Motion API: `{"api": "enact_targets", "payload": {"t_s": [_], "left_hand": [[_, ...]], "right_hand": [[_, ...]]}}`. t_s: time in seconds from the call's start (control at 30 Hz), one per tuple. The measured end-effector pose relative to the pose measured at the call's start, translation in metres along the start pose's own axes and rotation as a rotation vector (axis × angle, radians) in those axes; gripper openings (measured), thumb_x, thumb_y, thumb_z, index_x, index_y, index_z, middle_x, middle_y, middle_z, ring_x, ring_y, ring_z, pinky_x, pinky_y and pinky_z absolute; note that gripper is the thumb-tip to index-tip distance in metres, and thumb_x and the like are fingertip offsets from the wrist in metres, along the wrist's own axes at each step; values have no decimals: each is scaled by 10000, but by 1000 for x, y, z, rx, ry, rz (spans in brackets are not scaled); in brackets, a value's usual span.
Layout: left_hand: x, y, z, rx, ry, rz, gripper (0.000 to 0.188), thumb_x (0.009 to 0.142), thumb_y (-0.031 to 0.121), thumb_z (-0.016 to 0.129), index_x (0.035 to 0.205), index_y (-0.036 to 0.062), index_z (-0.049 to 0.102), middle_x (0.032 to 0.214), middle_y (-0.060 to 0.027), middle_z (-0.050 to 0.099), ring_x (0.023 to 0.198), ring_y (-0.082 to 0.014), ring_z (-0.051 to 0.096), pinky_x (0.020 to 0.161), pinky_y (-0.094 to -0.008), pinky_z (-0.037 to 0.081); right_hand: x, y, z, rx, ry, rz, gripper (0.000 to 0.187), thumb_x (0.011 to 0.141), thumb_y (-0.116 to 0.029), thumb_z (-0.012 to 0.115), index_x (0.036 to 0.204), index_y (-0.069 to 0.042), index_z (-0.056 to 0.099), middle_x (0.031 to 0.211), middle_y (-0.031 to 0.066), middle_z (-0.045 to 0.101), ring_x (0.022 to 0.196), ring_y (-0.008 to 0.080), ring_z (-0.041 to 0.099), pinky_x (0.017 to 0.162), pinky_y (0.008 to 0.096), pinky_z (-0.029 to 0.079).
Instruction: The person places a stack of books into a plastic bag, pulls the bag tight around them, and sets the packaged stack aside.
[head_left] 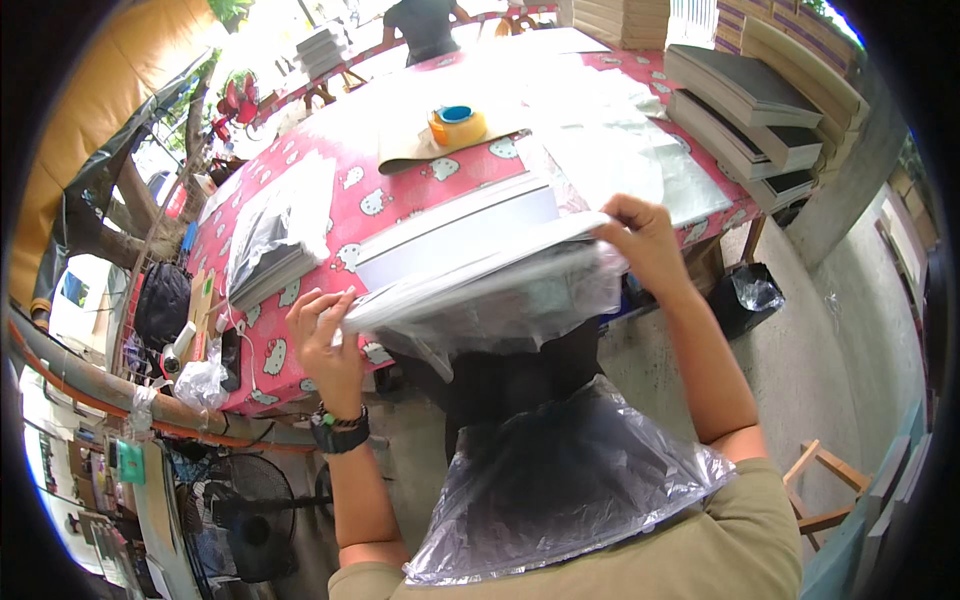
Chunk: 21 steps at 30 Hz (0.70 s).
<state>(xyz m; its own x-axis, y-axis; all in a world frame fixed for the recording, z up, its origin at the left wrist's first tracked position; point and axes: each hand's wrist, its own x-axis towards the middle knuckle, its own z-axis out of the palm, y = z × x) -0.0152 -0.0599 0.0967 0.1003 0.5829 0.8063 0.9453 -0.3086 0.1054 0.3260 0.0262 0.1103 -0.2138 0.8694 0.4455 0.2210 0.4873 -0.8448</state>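
Left hand (330,340) pinches plastic (578,285) at 9 o'clock, right hand (650,245) at 2, fingers closed; even tension should limit creases.

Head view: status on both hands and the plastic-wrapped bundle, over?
Left hand on left end, right hand pinching right end. Plastic-wrapped bundle held at table, slightly blurred. White stack just beyond it.

From afar I count 1 left hand (330,338), 1 right hand (645,245), 1 held plastic wrapping (565,290), 1 pink-covered table (262,362), 1 yellow tape roll (467,126), 1 wristwatch (340,436), 1 black fan (245,515), 1 red fan (240,97), 1 other person (420,28).
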Motion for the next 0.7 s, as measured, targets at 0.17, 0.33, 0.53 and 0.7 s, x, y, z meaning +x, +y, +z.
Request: {"api": "enact_targets", "payload": {"t_s": [0.17,0.33,0.53,0.7], "left_hand": [[-22,0,-29,-1587,-338,-1153,226,787,49,493,982,-63,519,957,-135,577,790,-198,585,746,-309,470],[-99,2,-16,-1735,-480,-1452,278,817,109,499,1062,-21,506,1041,-118,561,934,-209,549,801,-332,449],[-206,-29,32,-1533,-610,-1347,290,809,126,534,1081,34,503,1031,-47,552,946,-181,518,794,-322,418],[-259,-1,56,-1312,-662,-1495,229,782,127,567,1003,74,539,1000,-37,537,920,-156,497,791,-267,395]], "right_hand": [[-16,3,-2,817,-347,635,113,788,-106,563,832,-8,598,783,53,618,642,81,597,553,208,499],[-77,100,-4,870,-363,855,251,779,-45,562,1028,-23,531,914,78,596,785,156,591,679,286,494],[-134,111,4,888,-327,826,200,792,-93,578,982,-53,532,701,9,568,441,40,409,418,187,333],[-181,163,26,807,-177,1004,223,799,-66,533,1022,-50,521,793,40,581,534,90,483,511,223,403]]}}
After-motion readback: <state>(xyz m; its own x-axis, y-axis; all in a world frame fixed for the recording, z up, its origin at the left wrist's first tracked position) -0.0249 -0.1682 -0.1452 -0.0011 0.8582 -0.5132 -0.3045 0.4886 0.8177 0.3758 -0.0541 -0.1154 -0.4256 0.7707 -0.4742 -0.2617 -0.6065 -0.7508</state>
